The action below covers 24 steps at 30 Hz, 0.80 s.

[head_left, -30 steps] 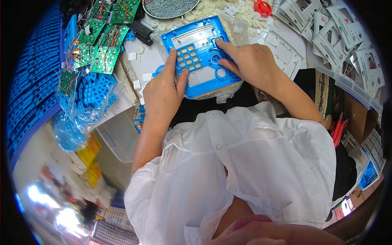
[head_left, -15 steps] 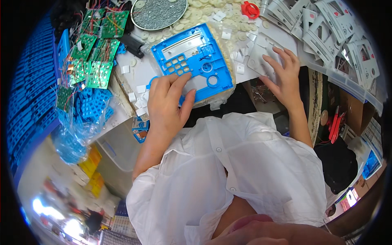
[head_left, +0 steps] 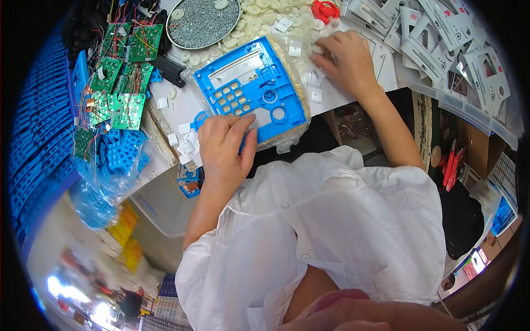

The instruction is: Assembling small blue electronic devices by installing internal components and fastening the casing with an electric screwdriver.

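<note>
A blue plastic housing (head_left: 291, 92) lies inner side up in front of me, with a long slot, a block of button holes and round openings. My left hand (head_left: 223, 144) holds it at its lower left corner, fingers laid over the edge and thumb apart from them. Beyond its right side my right hand (head_left: 349, 62) is over the table, fingers bent and fingertips among small white parts. What lies between those fingertips is too small to make out. Small white square pieces (head_left: 295, 49) lie beside the housing, and more lie near my left wrist.
A round tray of small metal parts (head_left: 203, 23) stands behind the housing, beside pale discs (head_left: 255, 19) and a red ring (head_left: 324, 11). Green circuit boards (head_left: 130, 110) with wires are at left, near stacked blue panels (head_left: 41, 121). A clear bin (head_left: 436, 94) of white-grey plates stands right.
My right hand has moved up and left, from a flat pale panel to the small white parts, its fingers bending. The left hand has stayed on the housing. The view has shifted slightly.
</note>
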Tool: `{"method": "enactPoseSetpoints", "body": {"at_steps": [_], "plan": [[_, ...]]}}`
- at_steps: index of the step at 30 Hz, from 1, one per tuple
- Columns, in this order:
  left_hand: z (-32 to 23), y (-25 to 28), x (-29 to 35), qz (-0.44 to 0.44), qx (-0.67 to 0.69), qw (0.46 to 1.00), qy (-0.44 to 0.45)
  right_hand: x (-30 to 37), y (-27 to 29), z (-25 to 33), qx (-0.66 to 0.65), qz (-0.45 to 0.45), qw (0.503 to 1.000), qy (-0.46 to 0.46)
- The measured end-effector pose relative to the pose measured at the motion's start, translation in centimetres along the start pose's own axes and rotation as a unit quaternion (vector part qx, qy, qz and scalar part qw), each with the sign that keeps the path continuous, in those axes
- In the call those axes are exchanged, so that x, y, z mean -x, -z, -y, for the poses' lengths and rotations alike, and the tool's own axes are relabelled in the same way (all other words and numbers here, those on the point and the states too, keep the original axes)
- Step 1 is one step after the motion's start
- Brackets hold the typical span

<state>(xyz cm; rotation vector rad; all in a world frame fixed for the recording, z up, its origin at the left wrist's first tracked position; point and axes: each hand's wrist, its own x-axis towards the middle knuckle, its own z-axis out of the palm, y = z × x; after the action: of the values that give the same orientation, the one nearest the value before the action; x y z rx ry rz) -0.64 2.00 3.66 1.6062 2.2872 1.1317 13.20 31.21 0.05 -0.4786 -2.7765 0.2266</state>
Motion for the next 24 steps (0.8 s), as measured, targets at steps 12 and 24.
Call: {"method": "enactPoseSetpoints", "body": {"at_steps": [12, 24], "plan": [[-3.1, -0.8, -2.4, 0.099, 0.434, 0.858, 0.258, 0.5, 3.1, 9.3, -0.465, -0.015, 0.885, 0.004], [-1.7, -0.7, -0.7, 0.128, 0.084, 0.982, 0.108, 0.6, 4.6, 11.2, -0.219, 0.070, 0.968, 0.104]]}}
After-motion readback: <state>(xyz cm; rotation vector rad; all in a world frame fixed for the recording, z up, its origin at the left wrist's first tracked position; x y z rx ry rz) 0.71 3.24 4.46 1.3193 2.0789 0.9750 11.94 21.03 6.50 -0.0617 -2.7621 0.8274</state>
